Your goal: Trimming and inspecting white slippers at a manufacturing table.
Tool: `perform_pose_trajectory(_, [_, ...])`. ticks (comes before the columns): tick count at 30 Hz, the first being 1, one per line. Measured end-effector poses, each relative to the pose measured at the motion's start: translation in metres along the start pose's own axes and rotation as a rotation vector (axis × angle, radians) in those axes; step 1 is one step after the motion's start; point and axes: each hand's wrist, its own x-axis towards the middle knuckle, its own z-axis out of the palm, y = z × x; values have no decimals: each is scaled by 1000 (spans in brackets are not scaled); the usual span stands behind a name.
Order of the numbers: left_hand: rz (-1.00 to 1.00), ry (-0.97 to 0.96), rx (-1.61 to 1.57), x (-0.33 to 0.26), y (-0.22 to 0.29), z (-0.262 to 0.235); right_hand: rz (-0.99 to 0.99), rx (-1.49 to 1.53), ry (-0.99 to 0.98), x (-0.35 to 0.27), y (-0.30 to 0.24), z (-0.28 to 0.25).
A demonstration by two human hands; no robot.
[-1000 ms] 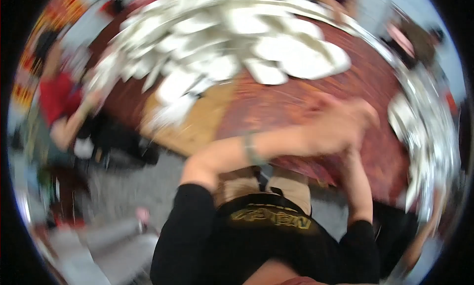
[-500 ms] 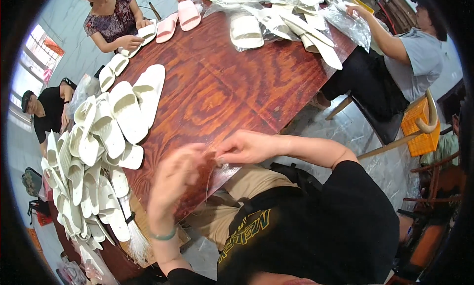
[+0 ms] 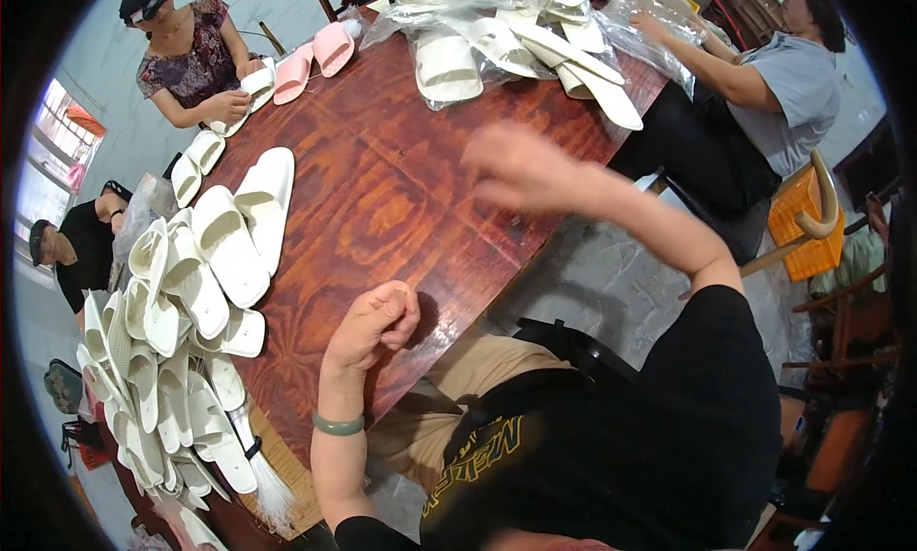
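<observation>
My left hand is curled closed just above the near edge of the table, with a green bangle on its wrist. Whatever its fingers may hold is hidden. Over the middle of the wooden table my right hand is raised and smeared by motion, so its fingers cannot be made out. A pair of white slippers lies to the left of my hands, beside a large heap of white slippers. Below the heap hangs a bundle of thin white strands with a black band round it.
Bagged white slippers are piled on the far side of the reddish table. Pink slippers stand at the far left edge, near a person handling a white slipper. Another person sits at the right, handling clear bags. An orange basket is behind.
My hands were close together at the table edge and have come apart. The right has swung far and up over the table; the left is curled in. The view has shifted slightly.
</observation>
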Motion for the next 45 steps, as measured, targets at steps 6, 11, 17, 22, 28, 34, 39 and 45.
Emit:
perform_pose_trajectory(6, [-30, 120, -28, -4, 3, -6, 913, -587, -266, -40, 166, -27])
perform_pose_trajectory(11, [-17, 88, 6, -6, -3, -12, 1053, -285, -183, -72, 234, -41])
perform_pose_trajectory(17, [-45, 150, -17, -8, 1, -11, 974, 501, 10, -115, 204, -94])
perform_pose_trajectory(22, [-57, 113, -20, 0, -2, -9, 1042, 927, 110, -139, 186, -105])
perform_pose_trajectory(28, [-25, 132, -16, -4, -4, -13, 1011, 1083, 163, -145, 188, -86])
perform_pose_trajectory(34, [-30, 134, -8, -5, -3, -12, 1045, 1158, 365, -144, 213, -60])
perform_pose_trajectory(39, [-25, 98, 4, 2, -3, -9, 1074, -434, 78, -152, 273, -52])
perform_pose_trajectory(45, [-88, 193, -57, -2, -5, -13, 415, -557, 537, -87, 154, -21])
